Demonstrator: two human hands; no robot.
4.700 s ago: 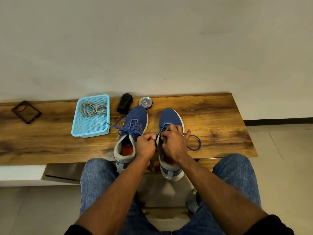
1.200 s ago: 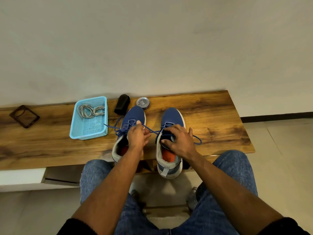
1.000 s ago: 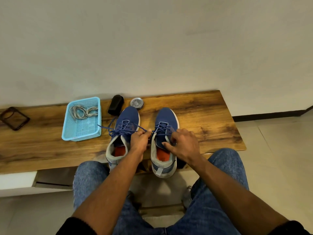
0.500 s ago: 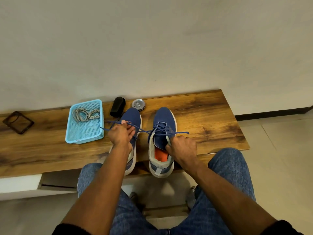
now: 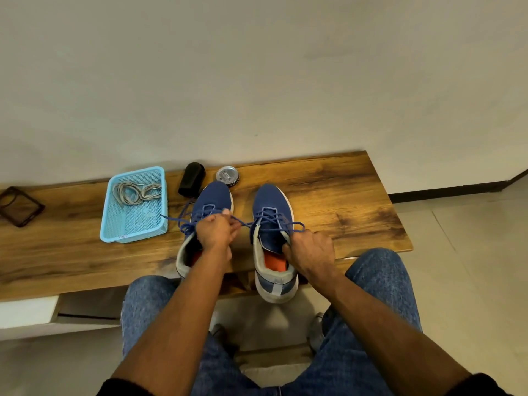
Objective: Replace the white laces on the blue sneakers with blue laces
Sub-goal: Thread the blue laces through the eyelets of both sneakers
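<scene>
Blue is the basket (image 5: 114, 224) near the back edge of the wooden bench (image 5: 343, 201). It has small holes all over its walls. Inside it, at the far end, lies a heap of white laces (image 5: 134, 191). The near end of the basket shows only its bare floor.

Two blue sneakers stand side by side at the front edge of the bench, toes to the wall. Their heels stick out a bit over the edge. The left sneaker (image 5: 213, 200) has a blue lace in it, with loose ends trailing toward the basket. The right sneaker (image 5: 271, 201) has a blue lace (image 5: 274, 221) too, and you can see orange inside it.

The left hand (image 5: 215, 230) is over the left sneaker. Its fingers are curled tight and pinch one end of the right sneaker's lace, which runs pulled straight across the gap between the shoes. The right hand (image 5: 311, 252) sits by the right sneaker's opening. Its fingers are curled and grip the other end of that lace.

A black block (image 5: 191, 180) and a round tin (image 5: 227, 176) sit at the back edge, just behind the left sneaker. A dark phone case (image 5: 20, 205) lies near the bench's far left end.
</scene>
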